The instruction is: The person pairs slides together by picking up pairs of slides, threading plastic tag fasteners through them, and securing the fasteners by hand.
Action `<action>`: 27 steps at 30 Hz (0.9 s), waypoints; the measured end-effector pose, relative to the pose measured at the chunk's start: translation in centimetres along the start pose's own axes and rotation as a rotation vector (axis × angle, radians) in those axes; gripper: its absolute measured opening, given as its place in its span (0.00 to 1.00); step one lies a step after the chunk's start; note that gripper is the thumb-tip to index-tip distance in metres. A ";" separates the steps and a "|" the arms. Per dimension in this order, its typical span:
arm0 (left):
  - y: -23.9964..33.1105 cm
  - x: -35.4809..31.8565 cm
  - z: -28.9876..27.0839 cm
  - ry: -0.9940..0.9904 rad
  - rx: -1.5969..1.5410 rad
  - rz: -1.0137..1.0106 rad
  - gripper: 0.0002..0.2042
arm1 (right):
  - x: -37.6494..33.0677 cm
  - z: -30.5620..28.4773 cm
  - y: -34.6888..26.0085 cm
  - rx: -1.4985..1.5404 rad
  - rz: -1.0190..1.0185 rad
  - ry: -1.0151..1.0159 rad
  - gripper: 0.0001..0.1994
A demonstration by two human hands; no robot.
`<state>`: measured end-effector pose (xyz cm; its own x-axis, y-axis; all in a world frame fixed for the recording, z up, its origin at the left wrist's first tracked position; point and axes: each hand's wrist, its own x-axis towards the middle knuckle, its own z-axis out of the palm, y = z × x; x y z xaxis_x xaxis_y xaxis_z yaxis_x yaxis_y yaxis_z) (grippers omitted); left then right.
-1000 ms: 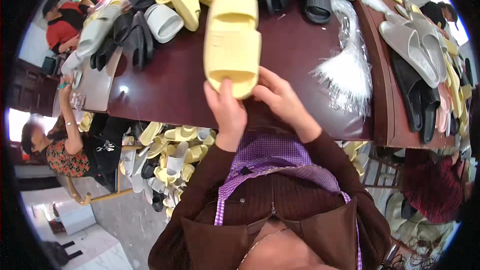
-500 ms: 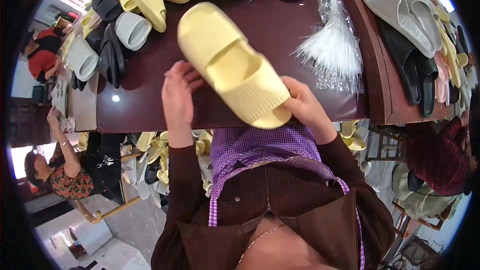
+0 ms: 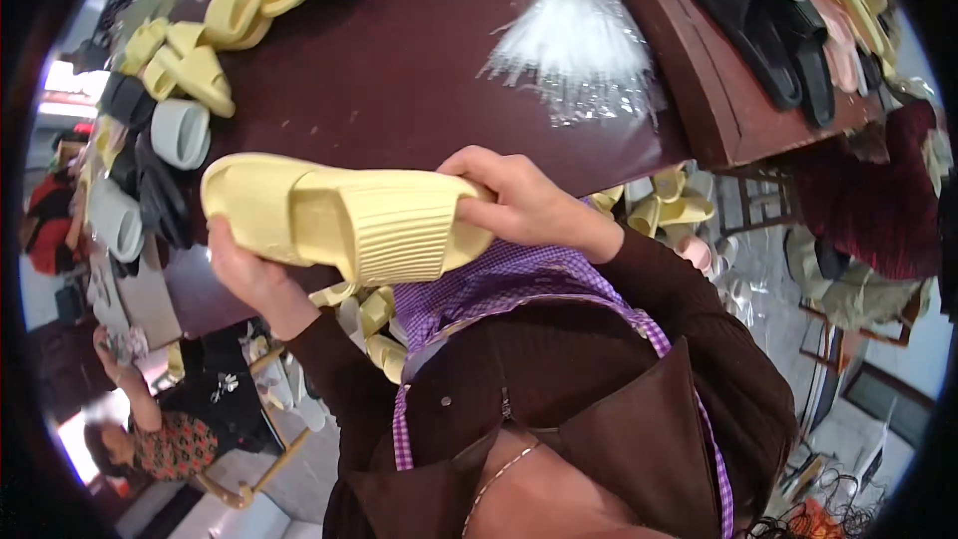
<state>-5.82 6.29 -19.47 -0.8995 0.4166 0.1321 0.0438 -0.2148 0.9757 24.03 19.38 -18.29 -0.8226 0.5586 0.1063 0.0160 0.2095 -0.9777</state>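
Gripping the pair of yellow slippers (image 3: 399,230) at its right end, the right hand (image 3: 534,202) is clamped on it, while the left hand (image 3: 251,277) holds the opposite end, fingers partly hidden. The pair is held sideways over the bench's (image 3: 369,90) near edge, with white strands (image 3: 579,45) lying farther back.

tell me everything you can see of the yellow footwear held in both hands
The yellow footwear looks like two slides fitted into each other, though the overlap hides the join. It is pale yellow with a matte, foam-like look; the strap toward the right has raised ribs, while the left end looks smooth. It is held lengthwise across the view, overlapping the table and purple checked apron behind it. The left hand grips its left end, the right hand its right end.
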 end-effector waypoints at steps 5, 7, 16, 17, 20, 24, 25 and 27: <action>2.2 4.3 -5.5 0.320 -0.004 -0.003 0.18 | -1.5 -3.3 0.0 -0.081 0.041 0.039 0.15; 4.1 4.7 -5.8 0.232 0.044 -0.011 0.19 | -2.4 -5.5 -0.2 -0.088 0.079 0.087 0.15; 7.6 4.0 -0.5 -0.565 0.801 0.813 0.23 | 7.2 -12.4 -3.1 -0.477 -0.389 -0.009 0.11; 7.9 4.0 1.0 -0.666 0.949 1.059 0.23 | 9.8 -11.8 -3.4 -0.537 -0.462 -0.038 0.12; 3.8 9.3 6.4 -0.532 0.259 -0.189 0.21 | 14.9 -10.4 -3.8 -0.434 -0.502 0.048 0.08; 0.4 10.9 7.4 -0.374 0.413 0.142 0.18 | 15.2 -12.1 -5.1 -0.517 -0.535 0.320 0.09; 0.1 9.0 8.0 -0.416 0.470 0.271 0.17 | 13.3 -13.8 -4.9 -0.412 -0.559 0.336 0.08; 0.5 4.5 7.8 -0.470 0.582 0.527 0.14 | 7.7 -14.3 -6.0 -0.441 -0.316 0.380 0.08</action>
<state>-6.50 14.93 -17.06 -0.4371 0.7348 0.5187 0.7253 -0.0531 0.6864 25.71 33.89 -8.97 -0.5698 0.6434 0.5113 0.1041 0.6736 -0.7317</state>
